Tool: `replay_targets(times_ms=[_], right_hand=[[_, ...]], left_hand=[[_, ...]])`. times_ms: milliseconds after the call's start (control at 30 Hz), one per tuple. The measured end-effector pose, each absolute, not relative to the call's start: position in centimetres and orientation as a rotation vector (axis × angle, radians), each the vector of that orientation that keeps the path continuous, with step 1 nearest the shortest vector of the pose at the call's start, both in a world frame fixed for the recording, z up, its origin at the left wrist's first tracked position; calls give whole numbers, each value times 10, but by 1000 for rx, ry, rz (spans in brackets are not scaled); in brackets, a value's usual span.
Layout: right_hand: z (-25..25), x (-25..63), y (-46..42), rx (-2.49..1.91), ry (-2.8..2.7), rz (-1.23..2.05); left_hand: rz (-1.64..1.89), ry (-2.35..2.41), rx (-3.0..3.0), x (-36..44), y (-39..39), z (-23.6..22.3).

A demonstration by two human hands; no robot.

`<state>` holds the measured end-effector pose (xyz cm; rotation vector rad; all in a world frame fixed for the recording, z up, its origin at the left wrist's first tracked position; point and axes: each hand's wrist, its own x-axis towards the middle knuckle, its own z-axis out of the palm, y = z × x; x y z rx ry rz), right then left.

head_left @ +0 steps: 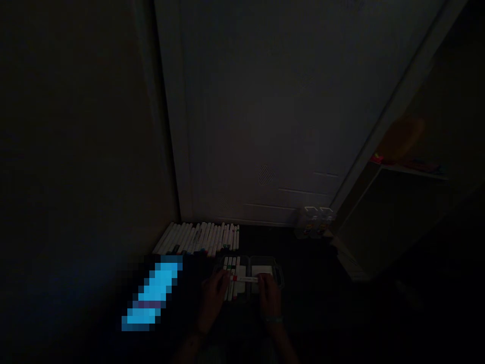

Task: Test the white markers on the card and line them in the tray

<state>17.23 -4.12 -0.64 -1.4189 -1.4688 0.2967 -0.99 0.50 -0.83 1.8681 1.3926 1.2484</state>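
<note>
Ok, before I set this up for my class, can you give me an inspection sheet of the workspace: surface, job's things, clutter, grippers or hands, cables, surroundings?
Surface: dark tabletop, dimly lit; its finish cannot be told.
Job's things: one white marker with a red band, held level above an open case; more markers lie in the case's left half, and a row of white markers lies behind, to the left.
Clutter: a bright blue pixelated patch at left, content unreadable; small items at back right.
Hands: left hand and right hand at opposite ends of the held marker.
Cables: nothing seen.
Surroundings: pale panel behind; very dark overall.
</note>
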Motion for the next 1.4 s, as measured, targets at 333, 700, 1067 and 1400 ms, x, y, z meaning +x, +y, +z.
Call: replay_targets(times_ms=[333,700,1067,1400], right_hand=[[-6,172,-41,-1390,-1449,324],[-7,172,-41,-1412,-1462,345],[4,169,-46,-1322,-1441,316],[7,171,-54,-1335,-1345,377]], left_hand=[[1265,1386,1862,-9,2,-2],[1263,1412,1890,-10,3,-3],[1286,1414,1833,-11,5,-7],[1311,1464,1848,-9,-1,3]])
